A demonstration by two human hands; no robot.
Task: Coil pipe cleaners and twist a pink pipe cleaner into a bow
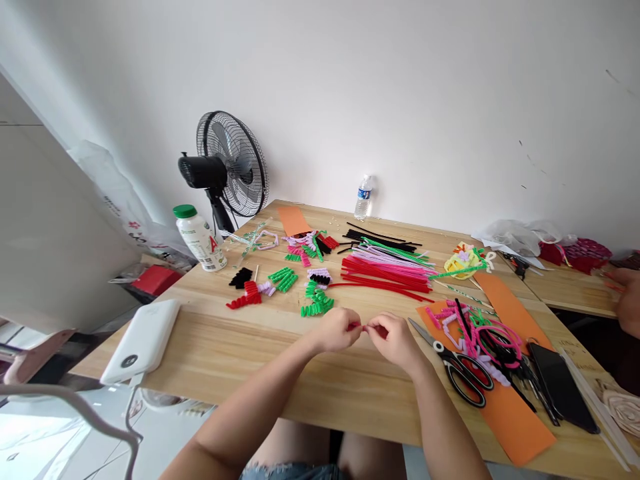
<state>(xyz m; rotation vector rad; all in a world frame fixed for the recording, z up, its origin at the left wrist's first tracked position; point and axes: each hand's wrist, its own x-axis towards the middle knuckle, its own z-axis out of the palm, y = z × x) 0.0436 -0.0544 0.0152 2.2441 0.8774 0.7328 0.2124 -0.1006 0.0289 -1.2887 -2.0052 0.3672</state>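
Over the front middle of the table, my left hand [341,329] and my right hand [393,339] meet almost fingertip to fingertip. Both pinch a short bit of red pipe cleaner [365,327], mostly hidden inside the fingers. Beyond them lies a bundle of straight red pipe cleaners [383,272], with pink, lilac, green and black ones behind. Coiled pieces sit to the left: a green coil [317,300], a red coil [246,295] and a black coil [242,277]. Black-handled scissors [465,373] lie partly open to the right of my right hand.
A white power bank [143,340] rests at the left edge beside a green-capped bottle [200,239]. A black fan [227,167] stands behind. Orange sheets [517,427], pink pipe-cleaner shapes [495,340] and a phone [563,385] occupy the right. Another person's hand [627,300] shows at far right.
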